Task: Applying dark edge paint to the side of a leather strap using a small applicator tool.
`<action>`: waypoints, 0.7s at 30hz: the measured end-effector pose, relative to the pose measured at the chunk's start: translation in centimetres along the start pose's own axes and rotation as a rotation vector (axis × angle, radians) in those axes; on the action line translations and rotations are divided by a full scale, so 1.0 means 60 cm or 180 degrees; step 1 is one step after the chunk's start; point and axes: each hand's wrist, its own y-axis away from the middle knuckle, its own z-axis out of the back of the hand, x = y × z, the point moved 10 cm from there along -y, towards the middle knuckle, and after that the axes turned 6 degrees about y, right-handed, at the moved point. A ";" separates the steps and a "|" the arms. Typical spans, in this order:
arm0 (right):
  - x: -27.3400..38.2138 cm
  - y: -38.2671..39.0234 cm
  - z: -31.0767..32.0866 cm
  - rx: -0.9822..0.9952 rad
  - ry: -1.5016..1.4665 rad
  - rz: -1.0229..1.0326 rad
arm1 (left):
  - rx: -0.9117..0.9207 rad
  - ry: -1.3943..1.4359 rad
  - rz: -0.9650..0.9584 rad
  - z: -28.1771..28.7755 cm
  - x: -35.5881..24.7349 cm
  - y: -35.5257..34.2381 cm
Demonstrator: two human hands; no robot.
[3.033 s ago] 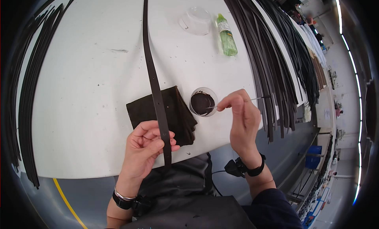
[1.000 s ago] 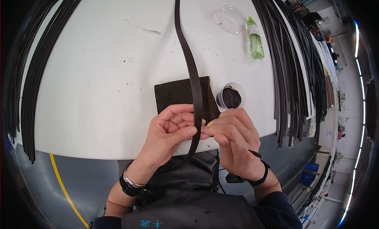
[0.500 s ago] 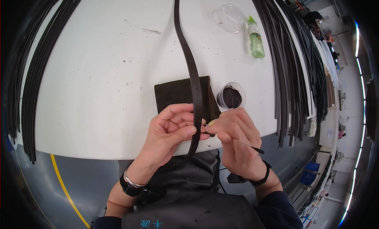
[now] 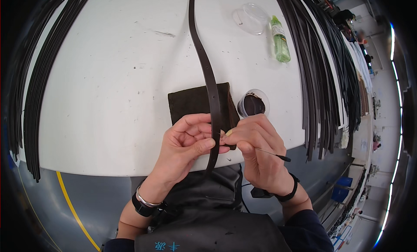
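Observation:
A dark brown leather belt strap (image 4: 207,74) with punched holes runs from the far edge of the table down to its near edge. My left hand (image 4: 187,141) pinches it near its lower end between thumb and fingers. On the other side of the strap, my right hand (image 4: 260,148) is closed round a thin metal rod (image 4: 266,152) with a black end (image 4: 284,158). The rod's fine tip is at the strap's right edge, near a hole; whether it touches is too small to tell. Beneath the hands lies a folded dark cloth (image 4: 189,102).
A clear cup of dark liquid (image 4: 253,104) stands right of the cloth. Farther back are a clear plastic lid (image 4: 254,18) and a green spray bottle (image 4: 280,39). Bundles of dark straps hang over the table's left (image 4: 52,69) and right (image 4: 306,78) sides.
The view has shifted very slightly. Both hands keep their grip on the strap and the rod, and the rod's tip stays by the strap's edge.

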 end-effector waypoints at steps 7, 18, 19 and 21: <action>-0.001 -0.004 0.000 0.0067 0.0165 -0.0034 | 0.0063 0.0010 -0.0011 -0.004 0.000 0.000; -0.001 -0.006 0.009 -0.0055 -0.0036 -0.0003 | 0.0010 0.0008 0.0051 -0.001 0.002 -0.001; 0.000 -0.006 0.006 0.0008 -0.0089 0.0005 | 0.0015 0.0008 0.0053 -0.001 0.003 -0.001; -0.002 -0.006 0.004 0.0071 -0.0168 0.0026 | 0.0047 0.0027 0.0045 0.001 0.003 0.000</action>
